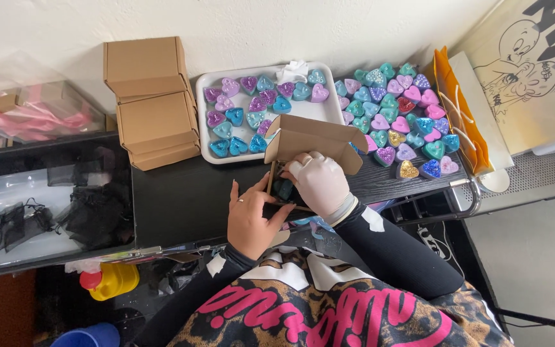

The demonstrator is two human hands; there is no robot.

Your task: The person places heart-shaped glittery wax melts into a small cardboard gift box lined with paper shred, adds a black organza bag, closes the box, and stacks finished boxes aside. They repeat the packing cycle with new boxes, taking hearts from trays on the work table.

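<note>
Hidden: my right hand (319, 180), in a white glove, reaches into the open cardboard box (303, 144) and covers most of what is inside; only a dark teal piece (284, 188) shows under my fingers, and I cannot tell whether they grip it.
Left hand: my bare left hand (248, 222) clasps the box's near edge, fingers curled on the wall.
Box position: it sits on the black desk (181, 193) at the near rim, just in front of the white tray (329, 112), flaps standing up.
Cut off: the clear bin (49, 193) of dark mesh pouches runs out of view at left.
Room: a bare strip of desk lies between the box and the stack of closed cardboard boxes (152, 106); the right side is crowded with loose heart tins (399, 112) right up to the orange paper bag (457, 109).
Textures: the hearts are glittery, in teal, purple, pink and gold; the boxes are matte brown card.
</note>
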